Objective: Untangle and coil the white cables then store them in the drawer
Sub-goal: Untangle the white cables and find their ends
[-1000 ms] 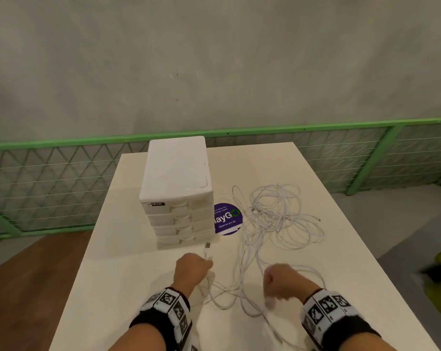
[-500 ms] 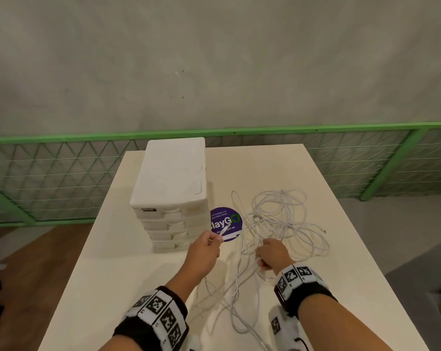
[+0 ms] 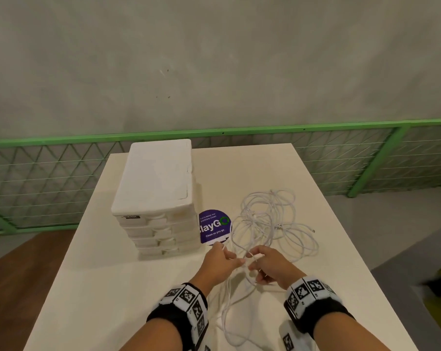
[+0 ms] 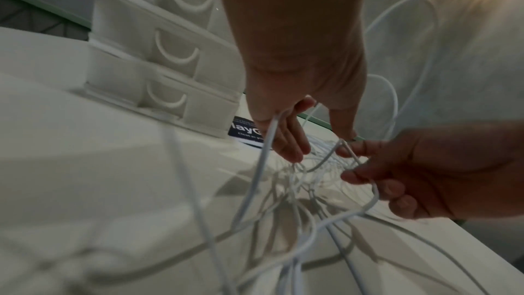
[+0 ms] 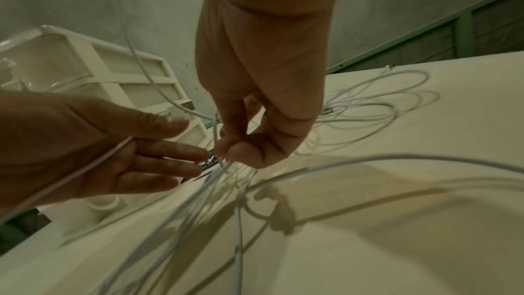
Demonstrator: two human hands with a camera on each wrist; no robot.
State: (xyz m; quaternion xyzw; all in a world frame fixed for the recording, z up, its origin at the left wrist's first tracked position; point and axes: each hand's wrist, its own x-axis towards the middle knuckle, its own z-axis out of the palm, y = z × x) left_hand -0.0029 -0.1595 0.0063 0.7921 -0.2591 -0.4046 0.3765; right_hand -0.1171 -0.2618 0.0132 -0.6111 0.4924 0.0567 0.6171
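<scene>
A tangle of white cables (image 3: 258,219) lies on the table, right of the white drawer unit (image 3: 158,193), whose drawers are all closed. More strands trail toward the near edge (image 3: 227,312). My left hand (image 3: 235,259) and right hand (image 3: 252,264) meet over the near part of the tangle. In the right wrist view my left hand (image 5: 181,142) keeps one cable under its thumb, other fingers straight. My right hand (image 5: 226,145) pinches a raised strand between thumb and fingers. The left wrist view shows the right hand (image 4: 354,165) holding a loop.
A round purple sticker (image 3: 214,228) lies on the cream table (image 3: 113,287) between the drawer unit and the cables. A green mesh railing (image 3: 239,131) runs behind the table's far edge. The floor drops away at the left and right sides.
Both hands have moved forward from the near edge and come together. The left hand has shifted right beside the right hand, which now pinches a lifted strand.
</scene>
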